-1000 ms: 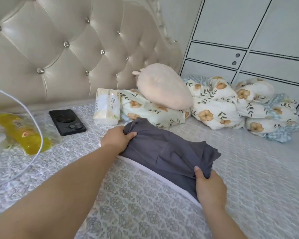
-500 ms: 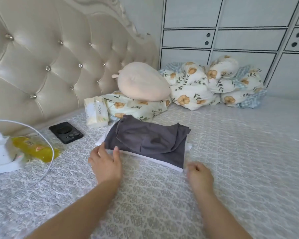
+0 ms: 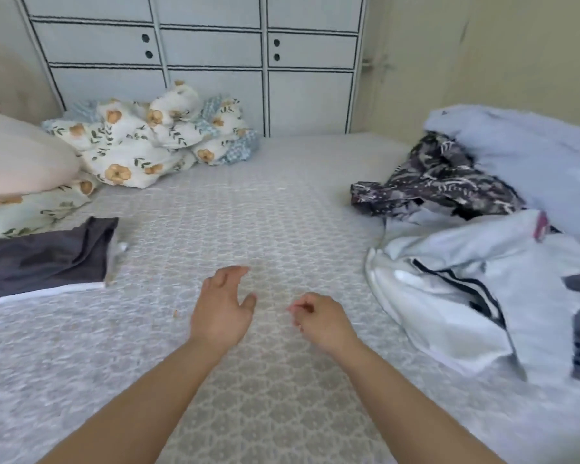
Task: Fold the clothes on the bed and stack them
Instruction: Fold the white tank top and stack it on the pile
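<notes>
**Between garments — one folded, the pile waiting**

Both hands hover empty over the bed (image 3: 282,202): the left hand (image 3: 222,309) spread and relaxed, the right hand (image 3: 322,318) loosely curled round nothing. The folded grey garment (image 3: 44,256) lies at the left on a white one. Unfolded clothes (image 3: 476,262) sit heaped at the right — the next move is likely a reach there to draw one piece free.
</notes>
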